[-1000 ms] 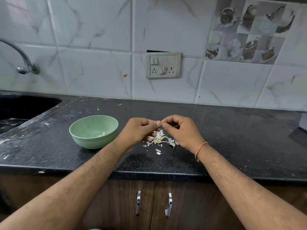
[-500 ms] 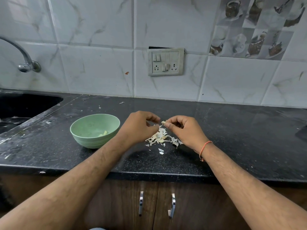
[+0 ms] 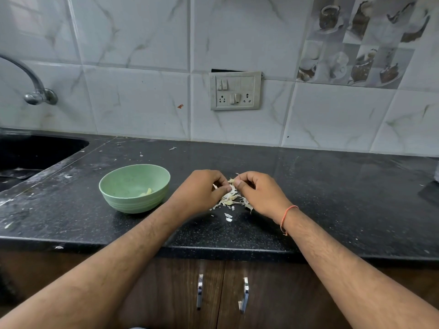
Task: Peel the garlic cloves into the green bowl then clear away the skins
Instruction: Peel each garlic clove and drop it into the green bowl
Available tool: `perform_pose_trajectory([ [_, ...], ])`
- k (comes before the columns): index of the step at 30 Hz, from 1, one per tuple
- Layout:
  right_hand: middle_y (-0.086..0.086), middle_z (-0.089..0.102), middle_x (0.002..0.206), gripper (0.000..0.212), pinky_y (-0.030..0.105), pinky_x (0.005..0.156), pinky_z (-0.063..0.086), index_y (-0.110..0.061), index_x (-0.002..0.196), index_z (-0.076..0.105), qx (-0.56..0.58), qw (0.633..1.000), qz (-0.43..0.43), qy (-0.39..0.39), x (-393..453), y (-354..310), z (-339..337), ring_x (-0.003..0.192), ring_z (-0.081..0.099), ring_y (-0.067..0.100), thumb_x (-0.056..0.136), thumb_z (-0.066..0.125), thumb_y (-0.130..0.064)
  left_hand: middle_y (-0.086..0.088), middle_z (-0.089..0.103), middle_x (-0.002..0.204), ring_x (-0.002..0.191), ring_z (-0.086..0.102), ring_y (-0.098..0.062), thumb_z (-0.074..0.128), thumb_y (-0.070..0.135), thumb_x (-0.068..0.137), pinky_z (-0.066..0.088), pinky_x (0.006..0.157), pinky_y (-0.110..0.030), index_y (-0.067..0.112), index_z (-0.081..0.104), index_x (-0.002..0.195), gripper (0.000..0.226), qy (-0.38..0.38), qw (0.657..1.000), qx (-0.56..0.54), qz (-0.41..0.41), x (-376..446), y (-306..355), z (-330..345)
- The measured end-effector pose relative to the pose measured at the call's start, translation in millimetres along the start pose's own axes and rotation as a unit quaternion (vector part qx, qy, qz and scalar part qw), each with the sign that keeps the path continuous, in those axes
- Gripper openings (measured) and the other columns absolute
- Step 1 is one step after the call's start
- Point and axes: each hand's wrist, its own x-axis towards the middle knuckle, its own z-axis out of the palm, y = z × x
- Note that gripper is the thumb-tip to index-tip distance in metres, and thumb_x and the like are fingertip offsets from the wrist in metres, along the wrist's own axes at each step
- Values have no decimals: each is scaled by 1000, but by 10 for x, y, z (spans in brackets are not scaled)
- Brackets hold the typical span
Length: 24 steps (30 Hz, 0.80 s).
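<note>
A green bowl point(image 3: 134, 187) with peeled garlic inside sits left of the grip on the dark surface point(image 3: 332, 198). The left hand point(image 3: 198, 192), fingers curled, has drawn slightly apart from the right hand point(image 3: 259, 192), whose grip pinches a garlic clove point(image 3: 231, 180); a strip of skin appears freshly pulled. Skins point(image 3: 231, 199) pile directly beneath the grip, clearing not yet begun.

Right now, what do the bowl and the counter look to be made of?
Bowl: probably matte plastic or a fibre composite; pale green, faintly speckled, ribbed outside, no glaze shine. Counter: likely polished black granite; fine pale flecks and soft reflections of the wall tiles.
</note>
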Motion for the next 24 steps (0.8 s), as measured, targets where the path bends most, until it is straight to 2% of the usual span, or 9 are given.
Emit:
perform_pose_trajectory([
  [3, -12, 76, 89, 15, 28, 78, 56, -27, 99, 76, -14, 1000, 18, -6, 10, 18, -23, 79, 68, 5, 104, 66, -38, 22, 72, 89, 75, 59, 13, 68, 30, 103, 44, 69, -19, 31, 78, 101, 10, -5, 999, 44, 6, 0, -26, -13],
  [4, -11, 77, 91, 14, 28, 79, 57, -28, 99, 76, -25, 999, 20, -12, 9, 16, -38, 82, 71, 7, 104, 67, -38, 23, 74, 97, 80, 60, 14, 64, 21, 103, 50, 75, -20, 31, 79, 110, 20, -3, 998, 55, 7, -1, -28, -25],
  [6, -13, 75, 88, 13, 19, 72, 52, -30, 97, 75, -56, 998, 12, -21, -7, -5, -73, 79, 69, 2, 104, 67, -38, 21, 74, 123, 103, 65, 6, 55, 6, 98, 56, 93, -28, 37, 72, 131, 48, 1, 997, 74, 21, -1, -26, -41],
  [7, -14, 73, 84, 13, 14, 66, 46, -31, 96, 75, -71, 997, 4, -25, -14, -20, -88, 73, 65, -2, 103, 68, -38, 22, 71, 130, 109, 66, 0, 54, 7, 95, 57, 96, -31, 41, 68, 137, 55, 2, 996, 79, 28, -6, -14, -51],
  [8, -16, 71, 81, 12, 10, 62, 42, -31, 94, 74, -81, 996, -2, -29, -17, -37, -101, 69, 62, -4, 103, 68, -37, 24, 70, 130, 105, 67, 0, 57, 13, 95, 57, 94, -31, 45, 66, 137, 53, 2, 996, 80, 37, -8, 5, -64],
  [11, -15, 69, 87, 11, 12, 66, 40, -30, 94, 72, -127, 990, -45, -39, -25, -99, -144, 76, 61, -3, 104, 68, -33, 22, 77, 110, 82, 67, 2, 72, 34, 97, 56, 80, -28, 44, 78, 119, 24, -11, 994, 93, 58, 15, 45, -86],
  [14, -11, 67, 100, 9, 24, 79, 45, -25, 100, 72, -197, 973, -110, -51, -19, -120, -202, 90, 61, 9, 104, 67, -32, 23, 73, 84, 74, 65, 1, 76, 40, 95, 52, 71, -27, 37, 82, 99, 8, -15, 994, 97, 53, 31, 36, -109],
  [20, -2, 65, 105, 14, 28, 79, 37, -19, 107, 69, -318, 928, -179, -73, -15, -182, -239, 99, 60, 20, 107, 62, -30, 16, 72, 88, 80, 63, -11, 63, 42, 99, 56, 68, -36, 34, 74, 92, 16, -13, 981, 171, 89, -17, 39, -108],
  [24, -6, 63, 105, 18, 27, 80, 36, -21, 110, 70, -319, 931, -169, -59, -17, -221, -242, 100, 59, 16, 108, 60, -35, 7, 55, 64, 63, 52, -20, 45, 43, 109, 41, 58, -36, 26, 49, 68, 44, 29, 978, 192, 75, -18, 87, -157],
])
